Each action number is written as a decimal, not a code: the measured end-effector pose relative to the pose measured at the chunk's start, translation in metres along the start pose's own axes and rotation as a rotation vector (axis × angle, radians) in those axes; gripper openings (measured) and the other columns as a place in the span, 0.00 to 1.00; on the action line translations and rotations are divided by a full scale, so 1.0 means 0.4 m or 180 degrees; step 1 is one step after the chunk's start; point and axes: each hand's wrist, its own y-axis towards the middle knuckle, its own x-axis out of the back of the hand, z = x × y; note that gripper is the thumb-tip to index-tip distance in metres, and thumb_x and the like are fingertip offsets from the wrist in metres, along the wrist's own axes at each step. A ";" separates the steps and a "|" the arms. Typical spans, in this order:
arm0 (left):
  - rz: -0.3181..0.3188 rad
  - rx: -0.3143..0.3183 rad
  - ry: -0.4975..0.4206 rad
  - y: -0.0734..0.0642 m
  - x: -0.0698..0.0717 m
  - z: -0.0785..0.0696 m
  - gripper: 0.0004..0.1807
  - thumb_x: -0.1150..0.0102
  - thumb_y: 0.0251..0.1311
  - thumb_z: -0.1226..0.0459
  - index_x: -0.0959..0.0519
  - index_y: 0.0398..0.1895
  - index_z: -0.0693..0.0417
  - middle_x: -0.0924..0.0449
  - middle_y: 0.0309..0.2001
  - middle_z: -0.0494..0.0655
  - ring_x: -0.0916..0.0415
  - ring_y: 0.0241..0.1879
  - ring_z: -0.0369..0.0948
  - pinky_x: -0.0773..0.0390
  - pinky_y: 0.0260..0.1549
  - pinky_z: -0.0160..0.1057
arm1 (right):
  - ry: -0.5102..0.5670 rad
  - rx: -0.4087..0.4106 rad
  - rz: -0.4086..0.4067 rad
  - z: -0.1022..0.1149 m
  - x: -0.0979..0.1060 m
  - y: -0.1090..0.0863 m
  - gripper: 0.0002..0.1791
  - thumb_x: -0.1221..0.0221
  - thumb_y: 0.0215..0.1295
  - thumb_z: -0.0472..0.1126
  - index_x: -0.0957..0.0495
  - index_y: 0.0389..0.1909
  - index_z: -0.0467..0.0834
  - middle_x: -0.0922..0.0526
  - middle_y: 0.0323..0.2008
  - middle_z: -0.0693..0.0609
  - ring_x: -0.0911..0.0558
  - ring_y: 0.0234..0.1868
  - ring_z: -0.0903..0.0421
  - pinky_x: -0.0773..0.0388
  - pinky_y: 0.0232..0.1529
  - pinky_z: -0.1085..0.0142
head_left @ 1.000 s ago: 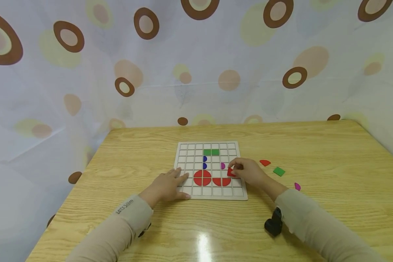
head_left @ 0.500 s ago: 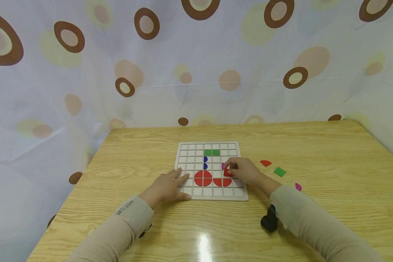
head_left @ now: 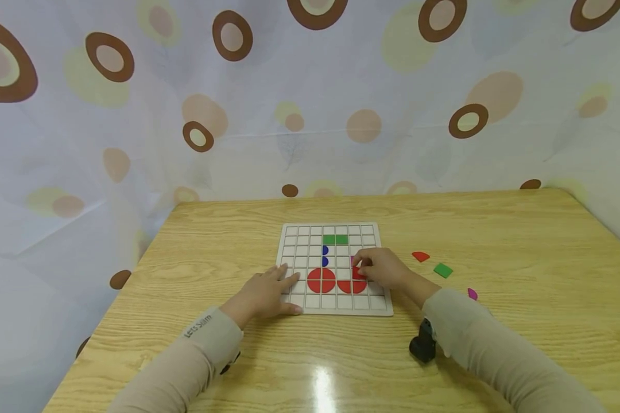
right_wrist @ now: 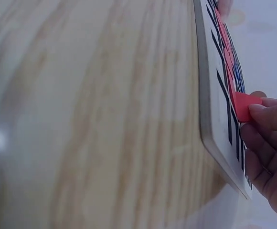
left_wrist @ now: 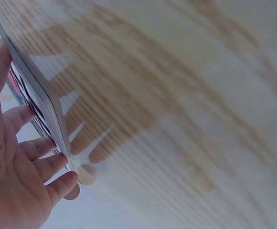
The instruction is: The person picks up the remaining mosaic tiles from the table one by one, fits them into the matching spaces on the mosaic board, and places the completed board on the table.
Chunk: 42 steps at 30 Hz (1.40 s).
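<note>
A white grid board lies on the table with coloured flat pieces in its cells. My left hand rests with spread fingers on the board's left edge; in the left wrist view its fingers lie along that edge. Between thumb and finger my right hand pinches a red quarter-circle piece, tilted up over the board, right above the red half-circle. Left of it sits a full red circle. Two green squares and two blue half-circles stand higher up. A magenta piece is partly hidden by my right fingers.
Right of the board lie a loose red quarter-circle, a green square and a magenta half-circle. A patterned curtain hangs behind the wooden table. A black wrist device hangs under my right sleeve.
My right hand has moved a little left and brought the red piece from the board's right columns to just over the red half-circle. My left hand stays in place.
</note>
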 end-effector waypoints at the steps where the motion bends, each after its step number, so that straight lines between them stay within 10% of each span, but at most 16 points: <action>1: 0.0000 -0.0001 -0.0006 0.000 0.000 0.000 0.42 0.54 0.47 0.37 0.45 0.64 0.46 0.53 0.65 0.55 0.55 0.62 0.51 0.48 0.56 0.50 | -0.0039 0.0003 0.0009 0.001 0.001 0.001 0.06 0.46 0.55 0.30 0.24 0.33 0.40 0.27 0.23 0.53 0.31 0.23 0.58 0.31 0.25 0.69; 42: 0.0035 -0.0009 -0.0025 -0.006 0.009 -0.007 0.41 0.53 0.48 0.38 0.45 0.64 0.47 0.53 0.65 0.55 0.55 0.62 0.52 0.48 0.56 0.52 | -0.0426 -0.0094 0.0101 0.016 0.002 -0.007 0.03 0.43 0.54 0.33 0.24 0.30 0.39 0.26 0.26 0.53 0.29 0.29 0.57 0.30 0.33 0.64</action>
